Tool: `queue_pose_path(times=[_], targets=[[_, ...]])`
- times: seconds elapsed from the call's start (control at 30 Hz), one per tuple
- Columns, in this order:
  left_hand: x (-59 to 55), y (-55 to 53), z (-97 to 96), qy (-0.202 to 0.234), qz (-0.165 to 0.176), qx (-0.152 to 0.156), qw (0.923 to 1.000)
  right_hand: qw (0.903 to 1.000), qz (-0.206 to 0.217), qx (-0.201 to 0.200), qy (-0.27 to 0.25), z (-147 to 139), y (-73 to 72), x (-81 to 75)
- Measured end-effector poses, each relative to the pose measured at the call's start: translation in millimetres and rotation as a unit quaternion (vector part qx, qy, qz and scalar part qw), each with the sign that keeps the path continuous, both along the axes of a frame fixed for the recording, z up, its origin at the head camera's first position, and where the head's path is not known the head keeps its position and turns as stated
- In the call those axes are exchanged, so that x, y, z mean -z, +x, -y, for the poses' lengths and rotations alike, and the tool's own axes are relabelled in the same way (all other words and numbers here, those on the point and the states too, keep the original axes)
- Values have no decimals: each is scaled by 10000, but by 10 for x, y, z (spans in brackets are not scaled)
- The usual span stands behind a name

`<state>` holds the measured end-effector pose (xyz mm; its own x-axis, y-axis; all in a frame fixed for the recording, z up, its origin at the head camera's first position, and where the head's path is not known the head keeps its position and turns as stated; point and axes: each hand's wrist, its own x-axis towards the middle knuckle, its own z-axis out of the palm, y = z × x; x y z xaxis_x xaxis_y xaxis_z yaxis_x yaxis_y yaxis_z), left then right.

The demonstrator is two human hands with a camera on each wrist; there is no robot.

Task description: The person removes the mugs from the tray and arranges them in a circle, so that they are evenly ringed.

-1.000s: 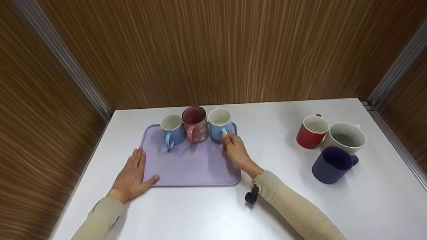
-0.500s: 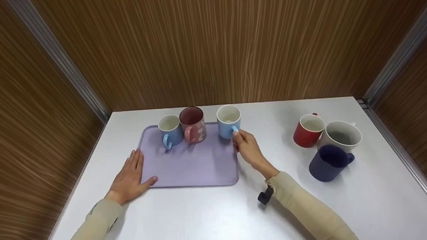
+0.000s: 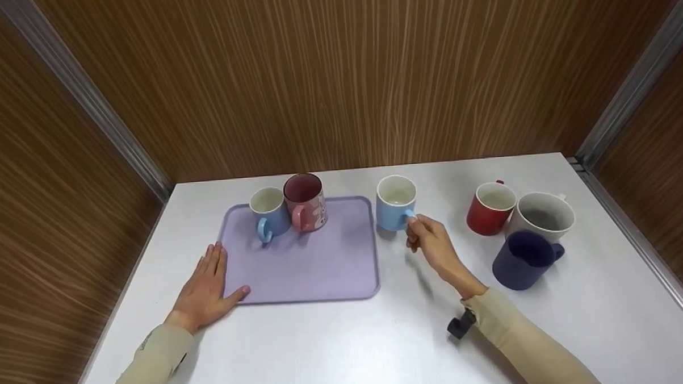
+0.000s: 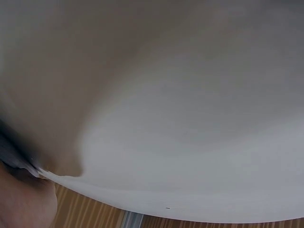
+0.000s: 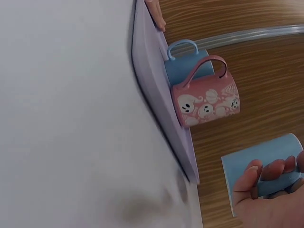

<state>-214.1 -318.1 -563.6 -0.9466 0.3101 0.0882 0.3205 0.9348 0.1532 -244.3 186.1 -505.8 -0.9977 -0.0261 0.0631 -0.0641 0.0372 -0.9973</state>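
My right hand [image 3: 434,245] pinches the handle of a light blue mug [image 3: 394,210], white inside, just right of the lilac tray [image 3: 344,271]. The right wrist view shows this mug [image 5: 256,154] upright and raised off the tabletop, with the fingers curled at its handle. On the tray's back left stand another blue mug [image 3: 274,220] and a pink mug [image 3: 311,210] with ghost pictures, side by side, handles facing me. My left hand [image 3: 203,290] lies flat at the tray's left edge, its thumb over the near left corner.
At the right of the white table [image 3: 324,346] stand a red mug [image 3: 490,212], a wide white mug [image 3: 547,216] and a dark blue mug [image 3: 523,262], close together. Wood-grain panels [image 3: 337,78] enclose the back and sides.
My right hand has lifted the light blue mug from the tray's back right corner and carried it rightward past the tray's edge. The left hand keeps its place against the tray.
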Motion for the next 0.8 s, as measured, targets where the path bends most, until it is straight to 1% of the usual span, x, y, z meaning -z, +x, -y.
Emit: queue_pose_path(times=[0.17, 0.4, 0.6, 0.8], targets=[[-6, 1, 2, 26, 8, 4, 10000, 9996, 137, 152, -182, -199, 64, 38], [11, 15, 5, 32, 97, -21, 9999, 9981, 395, 430, -183, -439, 141, 95], [-3, 18, -3, 58, 118, -24, 9999, 9952, 481, 796, -301, -567, 161, 133], [1, 13, -2, 8, 120, -26, 9999, 9940, 531, 919, -270, -660, 196, 185]])
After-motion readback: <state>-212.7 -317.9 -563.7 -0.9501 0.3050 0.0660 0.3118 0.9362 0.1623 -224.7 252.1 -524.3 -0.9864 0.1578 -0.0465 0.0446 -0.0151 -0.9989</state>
